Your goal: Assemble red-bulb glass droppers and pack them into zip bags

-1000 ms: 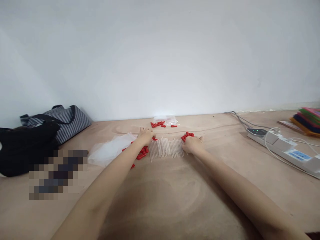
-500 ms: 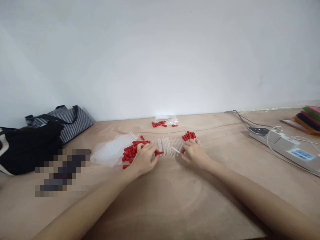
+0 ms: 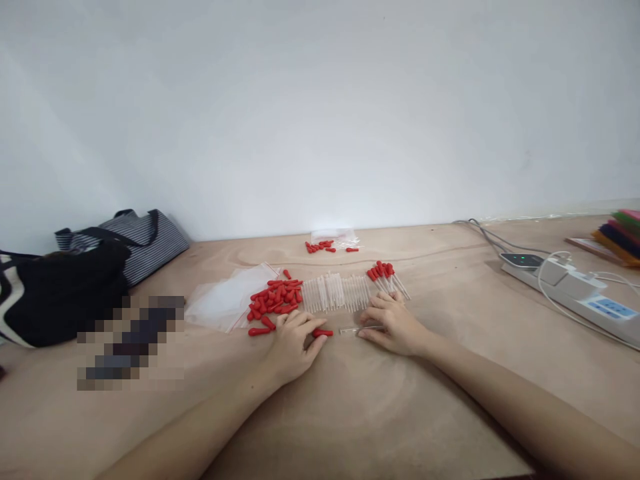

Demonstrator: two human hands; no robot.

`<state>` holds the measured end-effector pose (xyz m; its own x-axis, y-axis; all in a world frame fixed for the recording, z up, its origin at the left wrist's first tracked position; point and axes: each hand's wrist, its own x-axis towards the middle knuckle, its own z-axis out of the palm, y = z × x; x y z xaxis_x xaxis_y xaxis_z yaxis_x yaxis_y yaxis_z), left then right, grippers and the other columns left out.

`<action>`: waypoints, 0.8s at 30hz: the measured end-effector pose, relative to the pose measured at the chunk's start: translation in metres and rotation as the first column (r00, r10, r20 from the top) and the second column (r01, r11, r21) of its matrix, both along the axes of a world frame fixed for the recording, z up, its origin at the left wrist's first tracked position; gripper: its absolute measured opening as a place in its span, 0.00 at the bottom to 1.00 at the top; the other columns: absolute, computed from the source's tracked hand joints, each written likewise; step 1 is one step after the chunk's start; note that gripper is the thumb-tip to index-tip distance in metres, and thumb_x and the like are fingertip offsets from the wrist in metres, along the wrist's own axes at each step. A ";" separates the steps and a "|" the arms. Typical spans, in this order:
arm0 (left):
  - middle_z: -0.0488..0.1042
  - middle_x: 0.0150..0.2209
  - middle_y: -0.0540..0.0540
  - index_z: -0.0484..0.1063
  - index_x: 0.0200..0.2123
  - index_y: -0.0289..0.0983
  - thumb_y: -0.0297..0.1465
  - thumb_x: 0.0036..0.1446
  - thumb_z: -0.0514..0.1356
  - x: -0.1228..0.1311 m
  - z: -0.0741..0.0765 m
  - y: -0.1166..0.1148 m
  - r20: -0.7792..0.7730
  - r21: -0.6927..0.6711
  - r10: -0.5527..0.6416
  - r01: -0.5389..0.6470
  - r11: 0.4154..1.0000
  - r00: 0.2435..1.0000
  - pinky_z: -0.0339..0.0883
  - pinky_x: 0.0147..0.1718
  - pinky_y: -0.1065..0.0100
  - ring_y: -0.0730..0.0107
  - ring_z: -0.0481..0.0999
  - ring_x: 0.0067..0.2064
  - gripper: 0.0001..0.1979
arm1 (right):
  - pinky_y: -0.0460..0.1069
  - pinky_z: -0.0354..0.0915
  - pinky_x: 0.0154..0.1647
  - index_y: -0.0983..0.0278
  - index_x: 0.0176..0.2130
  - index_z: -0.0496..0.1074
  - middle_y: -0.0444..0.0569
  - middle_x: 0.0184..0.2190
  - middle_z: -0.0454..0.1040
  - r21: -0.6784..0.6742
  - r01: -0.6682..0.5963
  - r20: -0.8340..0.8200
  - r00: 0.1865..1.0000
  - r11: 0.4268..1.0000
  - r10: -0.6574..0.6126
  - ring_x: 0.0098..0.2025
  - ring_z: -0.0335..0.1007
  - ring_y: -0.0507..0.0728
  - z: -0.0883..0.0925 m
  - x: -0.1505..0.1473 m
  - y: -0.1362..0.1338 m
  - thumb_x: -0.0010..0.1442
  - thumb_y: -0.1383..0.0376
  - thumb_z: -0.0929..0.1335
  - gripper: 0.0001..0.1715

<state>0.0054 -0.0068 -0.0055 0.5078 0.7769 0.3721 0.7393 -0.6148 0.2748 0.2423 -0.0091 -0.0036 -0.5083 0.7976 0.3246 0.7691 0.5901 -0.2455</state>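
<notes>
Between the thumb and fingers of my left hand (image 3: pixel 296 343) is a red rubber dropper bulb (image 3: pixel 324 333), its narrow end pointing right. My right hand (image 3: pixel 393 325) pinches a clear glass dropper tube (image 3: pixel 349 331), whose end points left toward the bulb; a small gap separates the two. Beyond my hands lies a row of several glass tubes (image 3: pixel 335 293). A pile of red bulbs (image 3: pixel 273 299) is beside my left hand. Just past my right hand, several tubes with red bulbs on them, the droppers (image 3: pixel 383 272), lie bunched together.
Clear plastic bags (image 3: pixel 225 300) lie left of the bulb pile. Near the wall are more red bulbs (image 3: pixel 320 247) by another bag (image 3: pixel 334 237). A power strip (image 3: pixel 575 297) with cables stands at right, a black bag (image 3: pixel 65 293) and a striped bag (image 3: pixel 155 247) at left.
Both hands have drawn back from the tube row toward me, carrying the bulb and the tube. The tube has turned from slanted to nearly level, in line with the bulb.
</notes>
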 end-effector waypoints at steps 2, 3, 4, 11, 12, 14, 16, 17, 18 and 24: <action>0.74 0.35 0.49 0.72 0.38 0.42 0.31 0.52 0.55 0.001 -0.001 0.001 -0.009 -0.005 -0.011 0.011 1.000 1.000 0.52 0.38 0.60 0.65 0.69 0.38 0.10 | 0.52 0.47 0.39 0.59 0.37 0.72 0.47 0.33 0.70 -0.001 0.019 -0.054 0.998 1.000 -0.019 0.38 0.59 0.55 -0.003 -0.003 -0.001 0.54 0.56 0.65 0.13; 0.74 0.34 0.49 0.73 0.37 0.42 0.32 0.53 0.55 0.002 -0.002 0.001 -0.011 -0.007 -0.020 0.020 1.000 1.000 0.52 0.38 0.60 0.65 0.69 0.37 0.09 | 0.53 0.47 0.40 0.57 0.37 0.73 0.47 0.34 0.70 0.001 0.023 -0.079 0.997 1.000 -0.023 0.38 0.59 0.55 -0.005 -0.005 -0.002 0.54 0.56 0.65 0.12; 0.74 0.34 0.49 0.73 0.36 0.43 0.32 0.54 0.55 0.003 -0.002 0.002 -0.010 -0.007 -0.028 0.028 1.000 1.000 0.52 0.38 0.60 0.66 0.69 0.37 0.08 | 0.53 0.47 0.41 0.56 0.37 0.73 0.47 0.36 0.70 0.005 0.026 -0.102 0.994 1.000 -0.026 0.39 0.59 0.55 -0.007 -0.007 -0.002 0.55 0.56 0.65 0.11; 0.74 0.34 0.51 0.71 0.34 0.41 0.30 0.57 0.53 0.005 -0.003 0.002 0.017 0.013 -0.056 0.055 0.998 0.998 0.51 0.39 0.62 0.67 0.68 0.38 0.07 | 0.54 0.47 0.42 0.59 0.29 0.74 0.46 0.40 0.71 0.133 0.055 -0.119 0.992 0.990 -0.039 0.42 0.60 0.55 -0.019 -0.015 -0.004 0.57 0.62 0.64 0.09; 0.74 0.34 0.51 0.70 0.34 0.41 0.29 0.57 0.52 0.005 -0.002 0.001 0.017 0.007 -0.055 0.055 0.998 0.998 0.51 0.39 0.62 0.67 0.68 0.39 0.07 | 0.54 0.47 0.42 0.60 0.29 0.73 0.47 0.39 0.71 0.152 0.062 -0.131 0.991 0.986 -0.042 0.42 0.60 0.55 -0.019 -0.016 -0.005 0.57 0.63 0.64 0.10; 0.74 0.35 0.52 0.68 0.34 0.40 0.29 0.57 0.52 0.005 -0.002 0.001 0.014 -0.014 -0.052 0.052 0.999 0.999 0.50 0.39 0.62 0.67 0.68 0.39 0.06 | 0.54 0.46 0.43 0.62 0.29 0.71 0.47 0.37 0.72 0.182 0.088 -0.175 0.983 0.979 -0.055 0.40 0.61 0.54 -0.019 -0.019 -0.006 0.58 0.65 0.63 0.09; 0.74 0.35 0.52 0.67 0.35 0.40 0.29 0.57 0.52 0.005 -0.001 0.001 0.010 -0.032 -0.042 0.043 0.999 0.999 0.50 0.39 0.63 0.67 0.68 0.39 0.05 | 0.54 0.44 0.44 0.63 0.30 0.69 0.46 0.33 0.73 0.195 0.116 -0.216 0.974 0.974 -0.073 0.39 0.62 0.54 -0.019 -0.023 -0.008 0.58 0.67 0.62 0.08; 0.74 0.35 0.52 0.67 0.35 0.40 0.29 0.57 0.52 0.005 -0.001 0.001 0.009 -0.038 -0.038 0.038 0.999 0.999 0.50 0.39 0.63 0.67 0.68 0.38 0.05 | 0.55 0.43 0.45 0.63 0.30 0.68 0.45 0.31 0.73 0.197 0.129 -0.229 0.970 0.972 -0.082 0.39 0.62 0.54 -0.018 -0.026 -0.009 0.58 0.67 0.62 0.08; 0.74 0.34 0.52 0.67 0.35 0.40 0.29 0.57 0.52 0.005 -0.001 0.001 0.009 -0.040 -0.035 0.035 0.999 0.999 0.50 0.39 0.63 0.67 0.68 0.38 0.05 | 0.55 0.42 0.46 0.63 0.30 0.68 0.44 0.29 0.73 0.198 0.139 -0.235 0.968 0.970 -0.090 0.39 0.62 0.54 -0.018 -0.028 -0.009 0.58 0.67 0.62 0.07; 0.73 0.33 0.51 0.66 0.36 0.39 0.29 0.57 0.51 0.006 -0.002 0.002 -0.003 -0.024 -0.028 0.028 0.999 1.000 0.49 0.39 0.62 0.66 0.67 0.38 0.05 | 0.56 0.39 0.48 0.62 0.29 0.67 0.42 0.26 0.73 0.216 0.136 -0.208 0.974 0.967 -0.091 0.38 0.63 0.53 -0.018 -0.036 -0.011 0.57 0.67 0.62 0.06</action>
